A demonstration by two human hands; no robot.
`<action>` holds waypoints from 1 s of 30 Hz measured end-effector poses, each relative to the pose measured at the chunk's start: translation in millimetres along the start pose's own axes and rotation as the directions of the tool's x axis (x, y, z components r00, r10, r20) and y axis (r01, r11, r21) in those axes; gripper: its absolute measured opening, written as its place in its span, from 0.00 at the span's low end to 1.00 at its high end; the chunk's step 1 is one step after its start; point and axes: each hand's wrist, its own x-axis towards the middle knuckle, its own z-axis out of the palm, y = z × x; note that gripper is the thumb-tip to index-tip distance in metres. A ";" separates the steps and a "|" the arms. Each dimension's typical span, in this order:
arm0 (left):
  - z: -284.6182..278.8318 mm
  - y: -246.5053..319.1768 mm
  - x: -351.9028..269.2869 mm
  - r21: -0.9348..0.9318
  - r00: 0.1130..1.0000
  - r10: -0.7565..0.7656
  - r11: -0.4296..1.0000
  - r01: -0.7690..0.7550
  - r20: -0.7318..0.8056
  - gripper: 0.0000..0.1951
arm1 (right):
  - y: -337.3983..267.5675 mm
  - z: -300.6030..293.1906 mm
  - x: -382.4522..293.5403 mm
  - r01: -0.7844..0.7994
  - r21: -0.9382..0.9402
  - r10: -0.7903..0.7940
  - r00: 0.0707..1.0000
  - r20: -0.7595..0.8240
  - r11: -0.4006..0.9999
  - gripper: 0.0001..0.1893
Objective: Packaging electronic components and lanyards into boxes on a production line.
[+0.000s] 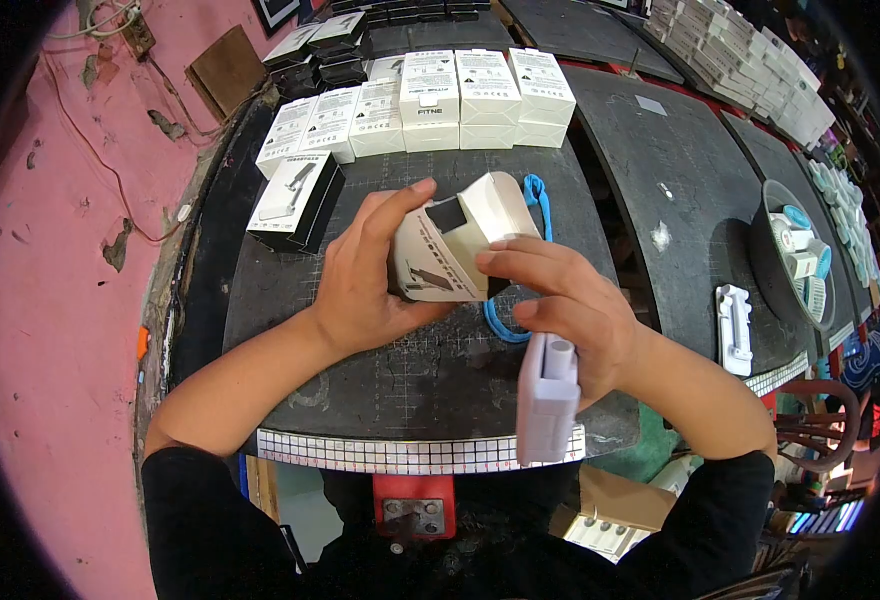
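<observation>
An opened cardboard box (440, 262), white outside with a printed picture of a folding stand, is held above the dark mat (425, 390). My left hand (372, 277) grips it from the left, thumb below and fingers up its side. The fingertips of my right hand (575, 307) touch the box's opening. That same hand holds a white plastic device (548, 405), tucked in its lower fingers and palm and hanging over the mat's near edge. Behind the box, a blue cord (503, 326) lies on the mat. What is inside the box is mostly hidden.
White boxes (428, 94) stand in a row at the back, a black-and-white box (293, 199) at the left. To the right are a white plastic tray (733, 330) and a grey basin (766, 262) of white and blue items. A gap runs between the tables. An open carton (620, 495) sits below.
</observation>
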 end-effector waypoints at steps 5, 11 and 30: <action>1.1 2.5 6.6 0.143 1.000 0.019 0.990 -0.016 -0.018 0.54 | 1.8 1.3 -3.0 -0.002 0.001 0.002 0.999 0.050 1.000 0.40; -0.4 7.3 5.8 0.137 1.000 -0.023 0.990 0.022 0.011 0.54 | -3.3 1.1 0.2 -0.111 -0.007 0.111 0.988 0.103 0.994 0.44; 11.0 -9.7 1.5 0.006 0.978 0.162 0.987 -0.162 -0.129 0.49 | -14.8 9.8 0.5 0.160 -0.298 -0.139 0.986 0.091 0.941 0.20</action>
